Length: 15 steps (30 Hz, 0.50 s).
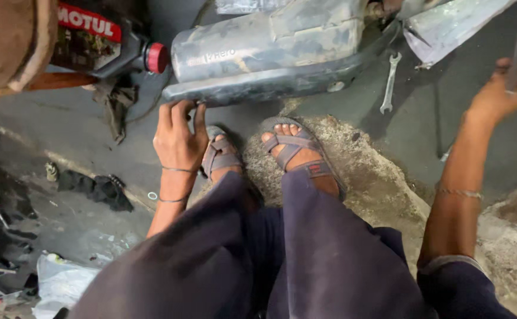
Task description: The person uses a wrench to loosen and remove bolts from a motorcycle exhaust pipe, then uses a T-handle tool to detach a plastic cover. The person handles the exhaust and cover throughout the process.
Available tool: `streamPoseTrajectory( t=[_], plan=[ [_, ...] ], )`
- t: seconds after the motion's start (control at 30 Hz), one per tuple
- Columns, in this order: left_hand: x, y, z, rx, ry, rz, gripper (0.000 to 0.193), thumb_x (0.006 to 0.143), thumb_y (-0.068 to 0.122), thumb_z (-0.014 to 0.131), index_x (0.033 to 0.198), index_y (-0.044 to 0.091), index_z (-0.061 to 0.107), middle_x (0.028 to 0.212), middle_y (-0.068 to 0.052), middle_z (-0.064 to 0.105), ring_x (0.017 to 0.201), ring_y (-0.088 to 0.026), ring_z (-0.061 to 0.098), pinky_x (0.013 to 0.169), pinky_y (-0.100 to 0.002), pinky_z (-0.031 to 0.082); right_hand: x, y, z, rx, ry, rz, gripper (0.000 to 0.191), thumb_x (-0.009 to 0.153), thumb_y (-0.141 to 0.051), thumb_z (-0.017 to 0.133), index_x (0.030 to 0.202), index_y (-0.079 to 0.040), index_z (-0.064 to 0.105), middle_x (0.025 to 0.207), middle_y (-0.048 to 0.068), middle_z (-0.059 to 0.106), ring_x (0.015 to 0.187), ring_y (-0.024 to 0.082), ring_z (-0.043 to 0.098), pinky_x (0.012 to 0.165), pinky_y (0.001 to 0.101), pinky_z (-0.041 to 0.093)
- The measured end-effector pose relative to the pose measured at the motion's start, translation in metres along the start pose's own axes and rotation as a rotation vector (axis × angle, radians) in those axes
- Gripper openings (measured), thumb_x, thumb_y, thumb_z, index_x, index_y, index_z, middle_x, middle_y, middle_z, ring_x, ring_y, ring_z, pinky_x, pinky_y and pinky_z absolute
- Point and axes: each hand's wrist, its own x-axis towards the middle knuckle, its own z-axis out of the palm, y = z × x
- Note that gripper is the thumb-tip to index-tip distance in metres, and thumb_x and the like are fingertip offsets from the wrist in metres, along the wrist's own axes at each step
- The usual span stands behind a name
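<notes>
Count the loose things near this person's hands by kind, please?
Grey metal tank touched by the left hand: 1
Spanner: 1
Dark bottle with red cap: 1
Thin metal piece in the right hand: 1
Total: 4

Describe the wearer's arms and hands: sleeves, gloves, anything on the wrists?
Both hands are bare, no gloves. The left hand has two thin thread bands on the wrist and forearm. The right hand has a thin chain bracelet on the forearm and a dark blue sleeve pushed up near the elbow.
</notes>
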Motion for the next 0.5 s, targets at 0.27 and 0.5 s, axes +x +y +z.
streamPoseTrajectory(
  t=[0.27,0.5],
  plan=[
    [-0.002,0.004,0.010,0.009,0.048,0.081,0.020,0.098,0.004,0.079,0.115,0.006,0.068,0.111,-0.012,0.067,0.098,-0.032,0.070,0.082,-0.040,0.059,0.008,0.006,-0.003,-0.400,-0.202,-0.210,0.012,0.110,-0.007,0.054,0.111,-0.001,0.064,0.099,0.009,0.067,0.092,0.022,0.069,0.082,0.0370,0.056],
    [-0.004,0.010,0.015,0.050,0.100,0.019,0.021,0.096,0.002,0.080,0.114,0.005,0.069,0.109,-0.013,0.068,0.094,-0.031,0.071,0.079,-0.039,0.059,-0.029,-0.195,-0.012,-0.083,-0.598,-0.490,0.032,0.103,-0.018,0.070,0.130,-0.003,0.064,0.130,0.016,0.061,0.126,0.034,0.059,0.110,0.0458,0.043]
  ],
)
